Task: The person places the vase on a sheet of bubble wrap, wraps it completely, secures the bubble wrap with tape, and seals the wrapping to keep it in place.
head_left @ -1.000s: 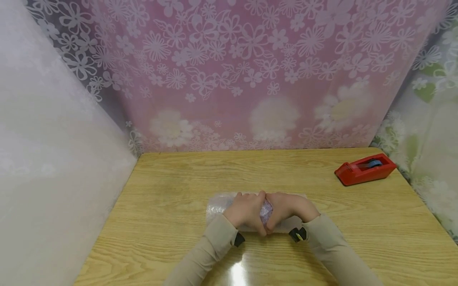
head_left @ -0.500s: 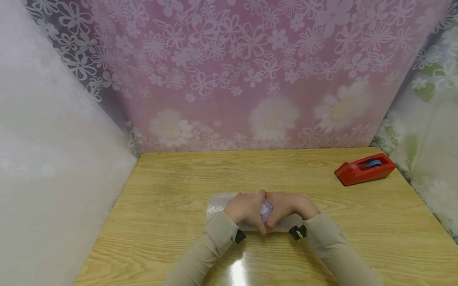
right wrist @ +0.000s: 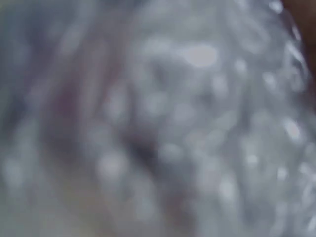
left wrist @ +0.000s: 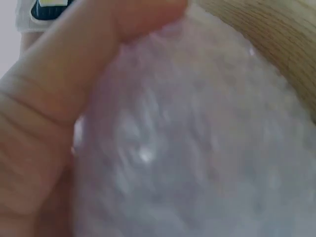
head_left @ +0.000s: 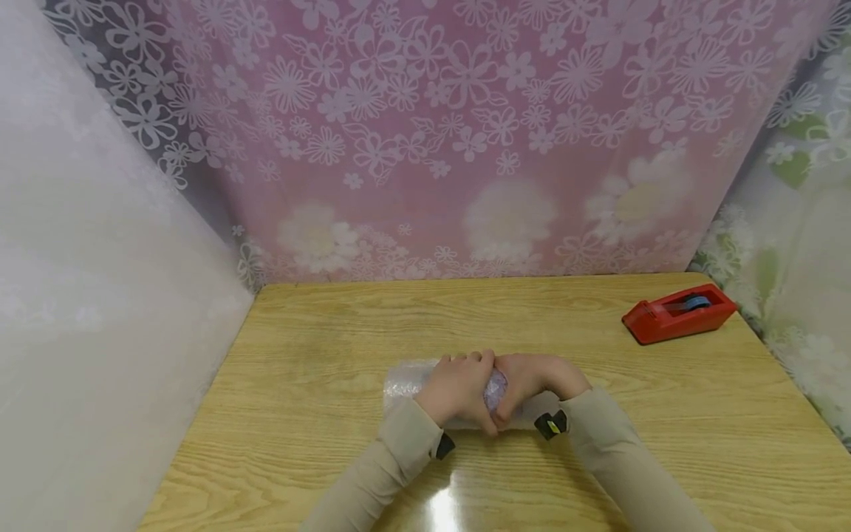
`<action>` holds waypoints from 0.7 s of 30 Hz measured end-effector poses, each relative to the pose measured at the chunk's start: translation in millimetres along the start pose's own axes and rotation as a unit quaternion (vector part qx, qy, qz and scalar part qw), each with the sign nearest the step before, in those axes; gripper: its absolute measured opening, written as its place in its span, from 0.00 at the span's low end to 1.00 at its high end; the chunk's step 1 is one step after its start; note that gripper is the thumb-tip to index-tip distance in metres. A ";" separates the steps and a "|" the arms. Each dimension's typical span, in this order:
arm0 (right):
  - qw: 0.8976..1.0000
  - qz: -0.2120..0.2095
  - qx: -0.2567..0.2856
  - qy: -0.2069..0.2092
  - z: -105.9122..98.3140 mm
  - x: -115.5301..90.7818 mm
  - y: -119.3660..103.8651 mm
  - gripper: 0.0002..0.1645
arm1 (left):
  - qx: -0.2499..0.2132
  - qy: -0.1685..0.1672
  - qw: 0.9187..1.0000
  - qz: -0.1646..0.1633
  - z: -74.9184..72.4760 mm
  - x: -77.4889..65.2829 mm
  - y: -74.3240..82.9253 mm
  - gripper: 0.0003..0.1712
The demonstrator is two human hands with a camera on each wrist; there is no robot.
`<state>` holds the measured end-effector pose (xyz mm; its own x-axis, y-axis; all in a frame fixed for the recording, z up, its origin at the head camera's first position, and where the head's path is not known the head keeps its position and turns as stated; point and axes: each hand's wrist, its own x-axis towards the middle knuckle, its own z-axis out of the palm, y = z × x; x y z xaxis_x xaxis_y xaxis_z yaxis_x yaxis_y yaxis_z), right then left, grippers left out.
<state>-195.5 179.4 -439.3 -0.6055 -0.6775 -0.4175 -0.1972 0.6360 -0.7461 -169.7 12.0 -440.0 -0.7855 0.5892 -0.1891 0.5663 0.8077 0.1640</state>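
A roll of clear bubble wrap point(head_left: 402, 384) lies crosswise on the wooden table, with a purplish tint showing between the hands. From above, my left hand point(head_left: 457, 393) grips the middle of the roll, thumb toward the near side. Beside it my right hand point(head_left: 537, 378) grips the roll too, wrist bent, and the thumbs nearly meet at the front. Close up in the left wrist view, the bubble wrap point(left wrist: 197, 138) bulges under a curled thumb. The right wrist view is blurred and filled by bubble wrap point(right wrist: 207, 128). Whatever is inside the roll cannot be made out.
A red tape dispenser point(head_left: 685, 314) with a blue-cored tape roll stands at the table's back right corner. Flowered curtains point(head_left: 425, 148) hang behind the wooden table point(head_left: 319, 332) and on both sides.
My right hand and wrist have shifted slightly up and to the left on the roll. The left hand and the roll stay in nearly the same place.
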 end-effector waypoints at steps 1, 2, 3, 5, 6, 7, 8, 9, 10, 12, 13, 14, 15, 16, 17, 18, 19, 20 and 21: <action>1.000 0.005 0.003 -0.002 -1.1 0.4 -0.4 0.39 | 0.018 0.007 1.000 -0.001 0.4 -0.5 1.6 0.63; 1.000 0.011 0.004 -0.004 -2.1 0.7 -1.0 0.38 | 0.035 0.015 0.999 -0.004 0.8 -1.1 3.4 0.62; 1.000 0.017 0.005 -0.006 -2.9 1.0 -1.7 0.37 | 0.052 0.022 0.998 -0.008 1.5 -1.8 5.2 0.61; 1.000 0.028 0.007 -0.008 -4.4 1.6 -2.3 0.34 | 0.081 0.035 0.996 -0.019 3.2 -3.2 9.3 0.59; 0.999 0.032 0.011 -0.009 -5.1 1.7 -2.2 0.33 | 0.097 0.042 0.994 -0.023 3.9 -4.0 11.5 0.57; 0.999 0.036 0.013 -0.009 -5.4 2.1 -1.5 0.33 | 0.109 0.047 0.993 -0.025 5.2 -4.8 13.7 0.56; 0.999 0.036 0.020 -0.013 -5.7 2.4 -1.0 0.31 | 0.120 0.053 0.991 -0.028 6.6 -5.4 15.7 0.55; 0.999 0.035 0.026 -0.017 -6.1 2.6 -0.1 0.31 | 0.129 0.059 0.989 -0.030 7.9 -6.1 17.7 0.54; 0.999 0.034 0.032 -0.020 -6.6 3.1 1.2 0.30 | 0.135 0.064 0.988 -0.032 9.0 -6.7 19.4 0.53; 0.998 0.031 0.042 -0.026 -7.6 3.6 3.2 0.29 | 0.145 0.075 0.986 -0.032 10.9 -7.0 21.9 0.52; 0.998 0.029 0.042 -0.029 -8.2 4.1 4.2 0.29 | 0.147 0.079 0.985 -0.034 11.9 -6.7 22.4 0.52; 0.998 0.027 0.042 -0.032 -8.9 4.3 4.7 0.29 | 0.146 0.083 0.985 -0.035 12.4 -6.2 22.6 0.52; 0.998 0.027 0.040 -0.032 -9.4 4.6 5.3 0.29 | 0.144 0.086 0.985 -0.035 12.8 -5.7 22.5 0.53; 0.998 0.027 0.039 -0.032 -9.7 4.8 5.3 0.30 | 0.142 0.088 0.985 -0.034 13.0 -4.9 22.0 0.54; 0.998 0.029 0.038 -0.031 -10.1 4.9 5.3 0.30 | 0.140 0.090 0.986 -0.033 13.4 -3.9 21.4 0.54; 0.998 0.031 0.034 -0.029 -10.3 5.1 5.4 0.30 | 0.136 0.090 0.986 -0.032 13.5 -3.1 20.8 0.55; 0.999 0.033 0.033 -0.028 -10.4 5.3 5.2 0.30 | 0.133 0.089 0.987 -0.031 13.5 -2.5 20.2 0.56; 0.998 0.035 0.033 -0.027 -10.4 5.4 4.9 0.31 | 0.129 0.087 0.987 -0.030 13.1 -2.0 19.8 0.57; 0.998 0.035 0.034 -0.026 -10.0 5.6 4.5 0.31 | 0.127 0.084 0.988 -0.030 12.8 -1.8 19.2 0.57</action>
<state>-207.5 182.2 -439.8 -0.5749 -0.6521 -0.4942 -0.1021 0.6565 -0.7474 -154.3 26.8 -448.9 -0.8383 0.5446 -0.0248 0.5443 0.8335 -0.0949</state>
